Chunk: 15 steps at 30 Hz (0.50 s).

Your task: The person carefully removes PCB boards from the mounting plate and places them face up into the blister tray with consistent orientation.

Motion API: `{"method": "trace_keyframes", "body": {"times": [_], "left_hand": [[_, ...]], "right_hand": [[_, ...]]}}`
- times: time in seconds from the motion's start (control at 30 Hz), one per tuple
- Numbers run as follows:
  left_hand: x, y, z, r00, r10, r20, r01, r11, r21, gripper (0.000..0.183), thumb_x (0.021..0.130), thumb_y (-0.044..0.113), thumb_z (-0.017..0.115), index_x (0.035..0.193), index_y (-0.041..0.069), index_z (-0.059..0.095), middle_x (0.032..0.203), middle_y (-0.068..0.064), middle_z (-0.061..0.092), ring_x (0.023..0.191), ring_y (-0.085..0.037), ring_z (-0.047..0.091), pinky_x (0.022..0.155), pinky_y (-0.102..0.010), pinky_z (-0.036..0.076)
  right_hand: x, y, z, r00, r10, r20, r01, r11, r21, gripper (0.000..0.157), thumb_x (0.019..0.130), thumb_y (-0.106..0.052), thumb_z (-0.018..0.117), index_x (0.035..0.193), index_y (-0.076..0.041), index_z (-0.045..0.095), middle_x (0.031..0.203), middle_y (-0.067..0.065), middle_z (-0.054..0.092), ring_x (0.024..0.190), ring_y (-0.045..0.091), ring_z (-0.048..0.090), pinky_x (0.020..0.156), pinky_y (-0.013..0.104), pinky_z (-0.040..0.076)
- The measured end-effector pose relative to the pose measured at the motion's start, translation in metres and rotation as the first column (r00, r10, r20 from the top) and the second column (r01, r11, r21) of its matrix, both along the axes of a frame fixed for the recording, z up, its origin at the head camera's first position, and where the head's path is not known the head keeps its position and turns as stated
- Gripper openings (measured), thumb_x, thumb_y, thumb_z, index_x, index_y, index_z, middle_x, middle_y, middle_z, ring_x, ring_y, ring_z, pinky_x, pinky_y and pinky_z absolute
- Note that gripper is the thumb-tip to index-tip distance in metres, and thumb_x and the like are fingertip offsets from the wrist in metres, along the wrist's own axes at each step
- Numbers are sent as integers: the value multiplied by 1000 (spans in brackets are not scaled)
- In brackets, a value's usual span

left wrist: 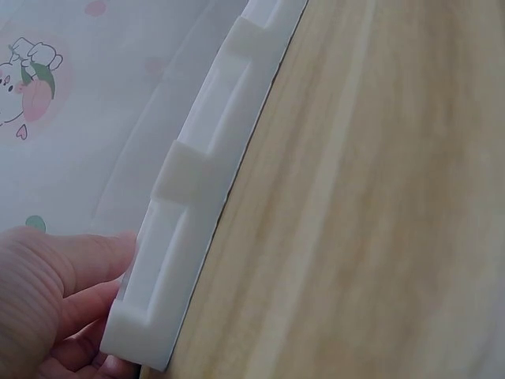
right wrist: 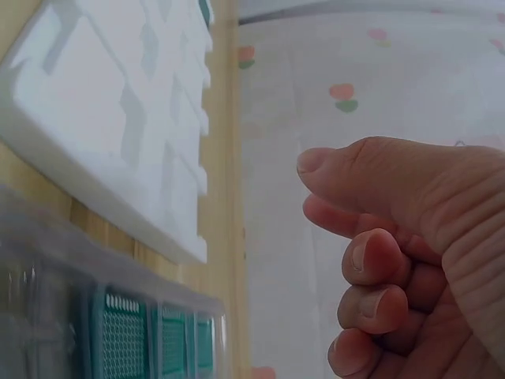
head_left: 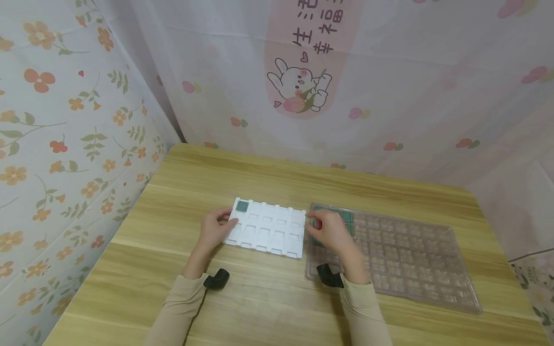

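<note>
My left hand [head_left: 213,229] grips the left edge of a white compartment tray [head_left: 264,226], the thumb over its rim and the fingers at its side. In the left wrist view the notched side wall of this tray runs up from the fingers. A small green square chip [head_left: 242,206] sits in the tray's far left compartment. My right hand [head_left: 329,230] hovers by the white tray's right edge, over the left end of a clear plastic tray [head_left: 407,259]. Its fingers are loosely curled with nothing between thumb and forefinger, as the right wrist view shows.
Several green chips [right wrist: 122,335] lie in the clear tray's left compartments. Both trays are on a wooden table [head_left: 259,307]. A patterned curtain [head_left: 389,96] hangs behind it and a floral one [head_left: 78,158] at the left. Black wrist mounts [head_left: 218,279] stick out from both sleeves.
</note>
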State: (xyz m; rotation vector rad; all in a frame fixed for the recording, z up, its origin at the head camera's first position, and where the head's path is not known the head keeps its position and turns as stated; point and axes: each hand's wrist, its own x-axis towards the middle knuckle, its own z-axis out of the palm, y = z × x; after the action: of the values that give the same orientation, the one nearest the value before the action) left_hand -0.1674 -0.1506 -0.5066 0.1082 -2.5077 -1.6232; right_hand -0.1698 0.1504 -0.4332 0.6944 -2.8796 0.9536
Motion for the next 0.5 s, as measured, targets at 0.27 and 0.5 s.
{"method": "trace_keyframes", "body": {"times": [0.27,0.5], "left_hand": [[0,-1,0,1000,-2,-11,2,1000,-8,33,79,-1,71,109,-10,63,93,-22,63,82,-29,60,66,-18,49],[0,-1,0,1000,-3,-15,3,1000,-18,33,79,1,71,109,-9,64,93,-21,63,82,-27,60,67,-21,50]], "right_hand": [[-1,-16,-1,999,29,30,-29,1000,-2,22,79,-4,71,100,4,68,56,-4,40,48,8,32,48,22,32],[-3,-32,0,999,37,21,-38,999,28,22,80,-7,71,100,2,68,56,-3,38,50,9,31,48,22,29]]}}
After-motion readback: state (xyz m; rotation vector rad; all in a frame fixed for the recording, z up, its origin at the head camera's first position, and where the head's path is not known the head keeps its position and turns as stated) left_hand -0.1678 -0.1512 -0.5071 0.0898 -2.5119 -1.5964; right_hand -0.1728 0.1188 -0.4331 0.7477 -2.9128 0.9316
